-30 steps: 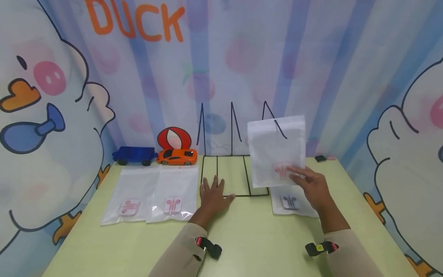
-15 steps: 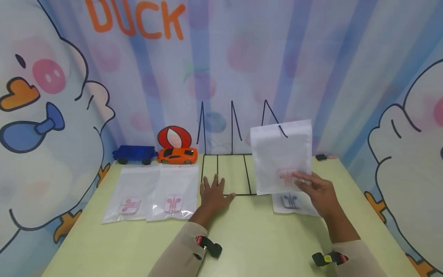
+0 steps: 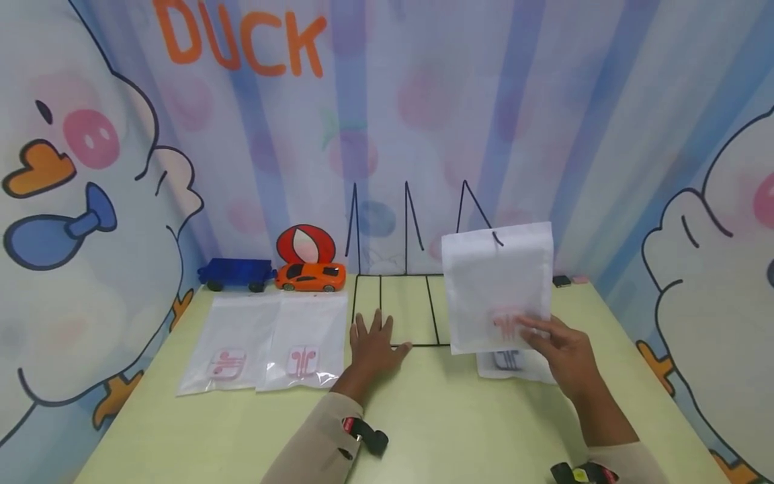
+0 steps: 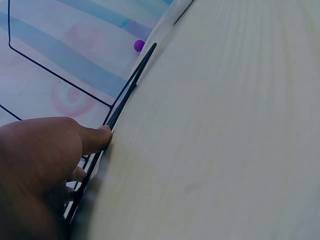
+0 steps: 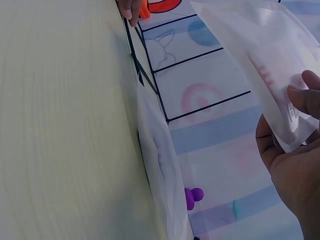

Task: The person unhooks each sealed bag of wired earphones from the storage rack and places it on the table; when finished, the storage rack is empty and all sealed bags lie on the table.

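My right hand (image 3: 565,353) pinches the lower right corner of a white plastic pouch (image 3: 492,269) printed with pink earphones. The pouch's top still hangs on the rightmost hook of a black wire rack (image 3: 434,309), and only the short hook tip (image 3: 498,238) pokes out in front. In the right wrist view, thumb and fingers grip the pouch (image 5: 270,65) by its bottom end. My left hand (image 3: 371,343) lies with spread fingers on the rack's base; its thumb (image 4: 95,139) touches the front wire in the left wrist view. The other two hooks carry nothing.
Two similar pouches with pink earphone prints, one left (image 3: 228,343) and one right (image 3: 305,339), lie side by side on the table. Another pouch (image 3: 510,366) with a dark print lies partly hidden under the raised one. Behind stand a blue wagon (image 3: 236,274) and an orange toy car (image 3: 311,276).
The right hand has drawn the pouch downward, rightward and nearer along the hook. Less of the hook's tip now shows in front of it. The left hand stays in place on the rack.
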`<control>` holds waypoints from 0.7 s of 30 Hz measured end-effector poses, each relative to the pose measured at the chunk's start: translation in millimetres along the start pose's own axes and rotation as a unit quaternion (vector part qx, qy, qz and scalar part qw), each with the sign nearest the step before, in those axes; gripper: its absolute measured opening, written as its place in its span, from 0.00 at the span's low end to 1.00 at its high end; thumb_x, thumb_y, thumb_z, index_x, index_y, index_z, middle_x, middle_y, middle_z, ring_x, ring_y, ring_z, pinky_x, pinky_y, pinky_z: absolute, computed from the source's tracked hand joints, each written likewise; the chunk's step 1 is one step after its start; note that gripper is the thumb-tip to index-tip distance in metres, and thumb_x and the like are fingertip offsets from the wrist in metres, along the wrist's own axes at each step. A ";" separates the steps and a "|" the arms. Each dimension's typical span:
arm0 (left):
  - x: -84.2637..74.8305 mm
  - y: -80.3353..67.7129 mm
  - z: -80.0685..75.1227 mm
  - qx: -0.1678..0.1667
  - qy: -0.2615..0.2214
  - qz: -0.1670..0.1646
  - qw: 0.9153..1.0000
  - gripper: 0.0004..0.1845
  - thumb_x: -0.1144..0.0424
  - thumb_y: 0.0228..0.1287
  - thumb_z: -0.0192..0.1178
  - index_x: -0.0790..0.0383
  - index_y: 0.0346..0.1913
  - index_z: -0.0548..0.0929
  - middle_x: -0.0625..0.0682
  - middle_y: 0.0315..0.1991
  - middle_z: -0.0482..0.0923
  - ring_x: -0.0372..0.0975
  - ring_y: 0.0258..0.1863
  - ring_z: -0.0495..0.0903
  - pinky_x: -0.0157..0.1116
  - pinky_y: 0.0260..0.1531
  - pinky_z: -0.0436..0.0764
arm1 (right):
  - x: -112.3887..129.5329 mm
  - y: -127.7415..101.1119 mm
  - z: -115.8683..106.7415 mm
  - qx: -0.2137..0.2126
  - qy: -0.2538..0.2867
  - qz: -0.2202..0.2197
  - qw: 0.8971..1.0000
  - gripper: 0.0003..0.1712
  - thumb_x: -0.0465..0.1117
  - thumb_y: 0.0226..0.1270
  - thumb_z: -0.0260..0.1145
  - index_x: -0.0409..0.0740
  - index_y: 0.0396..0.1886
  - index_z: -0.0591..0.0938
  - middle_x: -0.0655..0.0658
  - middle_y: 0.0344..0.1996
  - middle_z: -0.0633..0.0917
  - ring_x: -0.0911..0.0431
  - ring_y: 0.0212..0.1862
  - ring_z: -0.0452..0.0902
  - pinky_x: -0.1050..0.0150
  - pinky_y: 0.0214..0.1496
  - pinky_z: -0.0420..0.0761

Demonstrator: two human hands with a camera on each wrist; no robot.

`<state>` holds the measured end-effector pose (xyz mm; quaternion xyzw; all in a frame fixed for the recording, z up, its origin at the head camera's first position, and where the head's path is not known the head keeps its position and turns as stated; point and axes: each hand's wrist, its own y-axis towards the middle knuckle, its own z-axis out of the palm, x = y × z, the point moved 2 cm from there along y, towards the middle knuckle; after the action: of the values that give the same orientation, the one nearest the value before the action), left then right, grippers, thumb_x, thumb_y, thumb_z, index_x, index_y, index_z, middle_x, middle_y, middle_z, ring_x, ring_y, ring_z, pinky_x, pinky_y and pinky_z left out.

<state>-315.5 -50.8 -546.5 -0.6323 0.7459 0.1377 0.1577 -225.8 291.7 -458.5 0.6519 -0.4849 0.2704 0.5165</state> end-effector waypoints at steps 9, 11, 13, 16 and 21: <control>2.0 -1.5 6.3 -0.001 -0.014 0.001 1.000 0.44 0.36 0.78 0.59 0.58 0.85 0.66 0.61 0.90 0.52 0.71 0.88 0.40 0.66 0.87 0.44 | -0.6 -14.1 -1.8 0.004 0.041 -0.019 0.999 0.16 0.25 0.75 0.69 0.29 0.60 0.88 0.68 0.60 0.87 0.72 0.61 0.84 0.77 0.56 0.85; 1.9 -2.0 6.2 -0.004 -0.016 0.002 1.000 0.43 0.36 0.78 0.58 0.58 0.85 0.66 0.61 0.90 0.52 0.71 0.88 0.40 0.66 0.87 0.44 | -0.7 -15.8 -2.0 0.000 0.038 -0.020 0.999 0.16 0.25 0.75 0.69 0.29 0.59 0.88 0.68 0.59 0.87 0.72 0.61 0.84 0.77 0.56 0.85; 1.7 -1.9 5.5 -0.002 -0.014 0.001 1.000 0.43 0.36 0.78 0.58 0.58 0.85 0.66 0.61 0.90 0.52 0.71 0.88 0.41 0.66 0.87 0.44 | 0.1 -17.6 -1.9 -0.002 0.035 -0.026 0.999 0.16 0.24 0.74 0.69 0.29 0.59 0.88 0.68 0.59 0.87 0.72 0.61 0.84 0.76 0.56 0.85; 1.4 -1.5 6.1 -0.001 -0.013 0.001 1.000 0.43 0.37 0.78 0.58 0.59 0.85 0.66 0.61 0.90 0.52 0.71 0.88 0.40 0.66 0.87 0.43 | 1.6 -20.3 -2.1 -0.005 0.047 -0.035 0.998 0.16 0.22 0.73 0.68 0.28 0.58 0.89 0.67 0.59 0.88 0.71 0.60 0.85 0.76 0.55 0.85; 0.3 -0.9 4.5 0.000 -0.012 -0.002 1.000 0.43 0.37 0.78 0.58 0.59 0.85 0.66 0.61 0.90 0.51 0.71 0.88 0.40 0.66 0.86 0.43 | 2.6 -22.3 -3.2 -0.006 0.108 -0.047 0.993 0.18 0.17 0.70 0.66 0.27 0.56 0.89 0.62 0.59 0.90 0.69 0.61 0.86 0.75 0.55 0.86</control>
<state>-314.4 -49.3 -550.7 -0.6321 0.7427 0.1453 0.1667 -204.0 293.7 -464.4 0.6379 -0.3964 0.3117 0.5820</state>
